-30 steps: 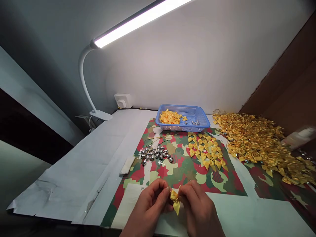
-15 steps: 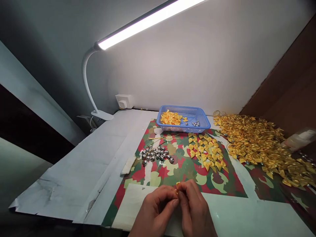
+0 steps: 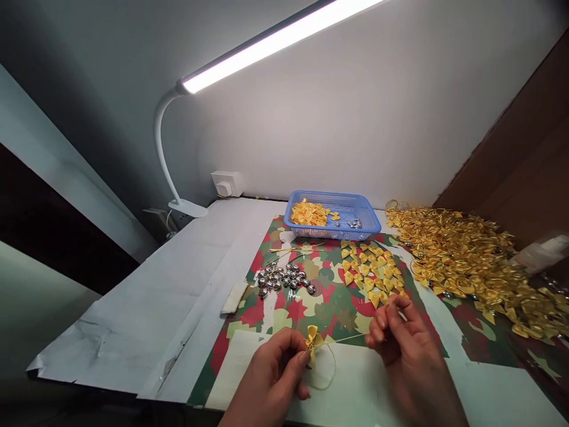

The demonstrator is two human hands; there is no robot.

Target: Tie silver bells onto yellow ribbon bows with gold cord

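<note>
Between thumb and forefinger, my left hand (image 3: 271, 373) pinches a yellow ribbon bow (image 3: 313, 338) over the pale sheet at the table's front. A thin yellowish cord (image 3: 334, 367) runs from the bow, hanging in a loop below it and stretching right. My right hand (image 3: 406, 350) has its fingertips closed on the far part of that cord. Just beyond the right hand, several yellow bows (image 3: 373, 267) lie spread on the patterned mat (image 3: 329, 308). Silver bells (image 3: 284, 279) sit in a cluster on the mat's left side.
At the back stands a blue basket (image 3: 376, 227) holding yellow bows and some silver pieces. A large heap of corded bows (image 3: 462, 249) covers the right, near a white bottle (image 3: 542, 254). A clip lamp (image 3: 189, 207) and a white pad (image 3: 233, 298) are to the left.
My hands, close together at the bow before, are now apart. The right hand has moved right and up, drawing out the cord, and the bow shows more fully in the left.
</note>
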